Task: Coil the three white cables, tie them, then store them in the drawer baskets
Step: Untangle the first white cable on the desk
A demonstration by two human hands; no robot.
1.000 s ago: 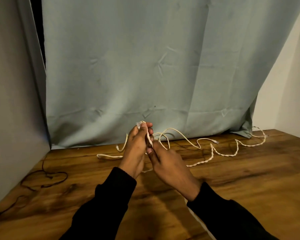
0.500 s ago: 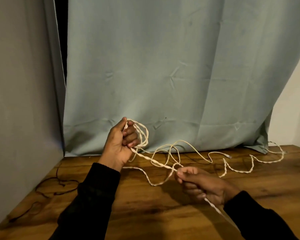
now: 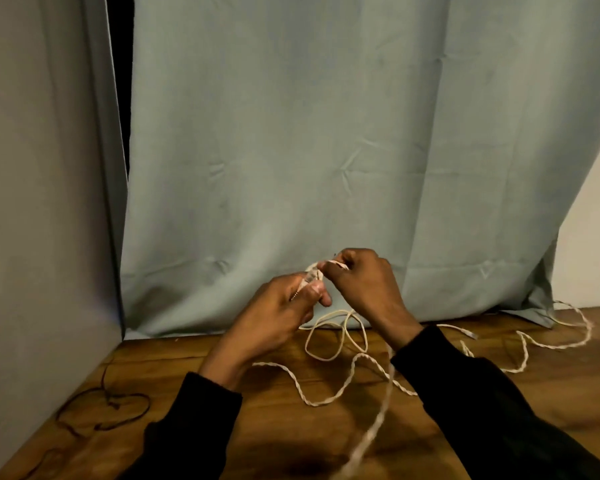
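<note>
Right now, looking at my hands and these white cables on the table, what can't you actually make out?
- Head view: the coil between the left hand and right hand; fingers cover it, so the loop count is unclear.
- The blurred braided cable runs off the bottom edge; its end is cut off.
- White cables overlap on the table; three cannot be told apart.
- Drawer baskets: not in view.
- The dark cord is dim against the wood.
</note>
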